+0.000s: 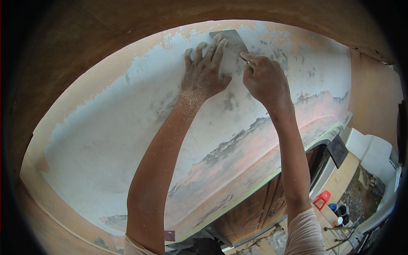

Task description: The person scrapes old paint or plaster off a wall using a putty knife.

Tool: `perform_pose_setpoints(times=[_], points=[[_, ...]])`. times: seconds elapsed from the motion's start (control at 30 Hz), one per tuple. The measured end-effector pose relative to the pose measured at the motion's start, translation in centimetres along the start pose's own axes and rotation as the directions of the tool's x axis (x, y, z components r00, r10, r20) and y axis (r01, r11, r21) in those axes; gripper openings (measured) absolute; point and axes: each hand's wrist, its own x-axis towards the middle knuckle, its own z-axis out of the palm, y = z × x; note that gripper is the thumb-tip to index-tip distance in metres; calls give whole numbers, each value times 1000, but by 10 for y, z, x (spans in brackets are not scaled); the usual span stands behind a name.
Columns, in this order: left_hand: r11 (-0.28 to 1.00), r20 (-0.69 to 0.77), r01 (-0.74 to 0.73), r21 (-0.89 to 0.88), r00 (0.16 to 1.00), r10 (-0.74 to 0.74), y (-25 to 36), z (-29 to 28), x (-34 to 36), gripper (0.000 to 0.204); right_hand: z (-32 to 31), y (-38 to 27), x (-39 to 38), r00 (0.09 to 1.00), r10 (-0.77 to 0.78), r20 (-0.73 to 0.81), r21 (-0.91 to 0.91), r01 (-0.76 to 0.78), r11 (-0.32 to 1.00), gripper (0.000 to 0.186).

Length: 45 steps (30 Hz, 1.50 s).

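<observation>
A broad grey metal scraper (234, 40) lies against the peeling surface at the top of the view. My right hand (267, 80) is closed round its handle end, most of which the fingers hide, with the thumb pointing to the blade. My left hand (205, 75) is dusted with pale powder, its fingers stretched out and apart. Two of its fingertips rest on the blade. Behind both hands spreads a whitish, curved plaster surface (140, 114) with dark grey patches and ragged edges of peeled coating.
A peach-painted border (106, 68) rings the stripped area. Lower right runs a pinkish, flaking ledge (255, 157) above a carved wooden door (250, 204). Far below on the right are a red plastic stool (322, 199), a white container (338, 222) and rubble (361, 191) beside a white wall.
</observation>
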Motion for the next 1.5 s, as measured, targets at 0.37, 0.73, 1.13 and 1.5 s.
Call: perform_pose_setpoints(times=[0.37,0.73,1.13,1.5], points=[[1000,-11,-16,14,1000,16,1,3,5,85,-5,5,1,998,21,61,25,-22,999,30],[999,-7,-20,27,1000,20,2,6,10,82,-3,18,1,997,-81,13,76,79,994,32],[1000,-70,-6,-2,998,6,3,10,13,81,-2,11,5,998,44,48,-14,-44,999,28],[999,-88,-49,1,995,49,6,14,14,79,-10,15,3,990,83,113,19,-86,996,28]])
